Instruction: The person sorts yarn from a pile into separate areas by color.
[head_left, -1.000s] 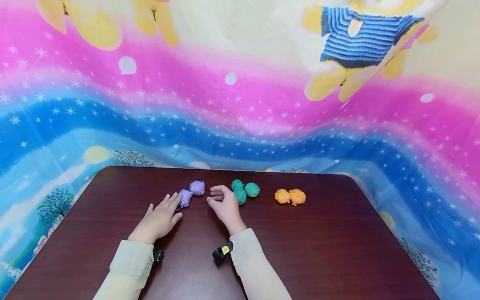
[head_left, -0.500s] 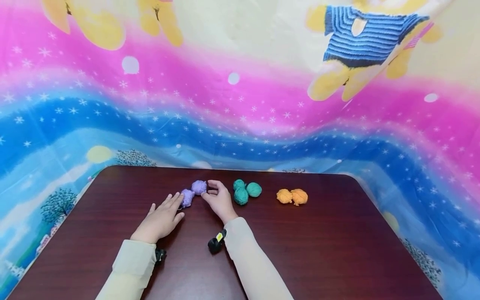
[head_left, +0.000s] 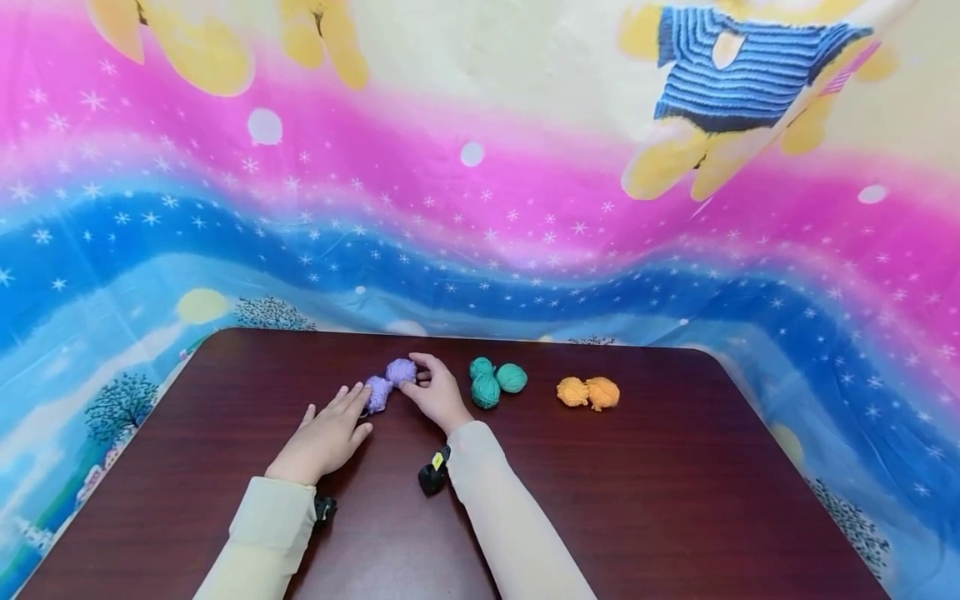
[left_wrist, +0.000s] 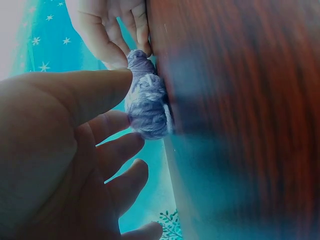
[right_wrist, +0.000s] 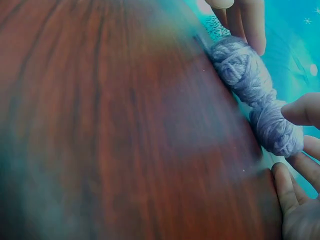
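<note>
Two purple yarn balls touch each other near the table's far edge, left of centre. My left hand [head_left: 321, 437] rests with straight fingers against the left side of the nearer purple ball [head_left: 378, 395]; the left wrist view shows fingertips [left_wrist: 125, 145] beside its wound strands. At the farther purple ball [head_left: 401, 372], my right hand [head_left: 439, 396] pinches its right side between thumb and curved fingers. In the right wrist view the thumb [right_wrist: 302, 110] lies on that ball, while lower fingers reach down at the tabletop. Part of the farther ball is covered by the hand.
Several green yarn balls [head_left: 485, 390] sit clustered right of my right hand. Farther right lie two orange yarn balls [head_left: 602, 393], side by side. All are on the dark red-brown table [head_left: 660, 492]. A printed cloth [head_left: 525, 208] hangs behind its far edge.
My right hand has moved left, away from the green balls, and now has its thumb and fingers at the farther purple ball. The left hand has stayed at the nearer one.
</note>
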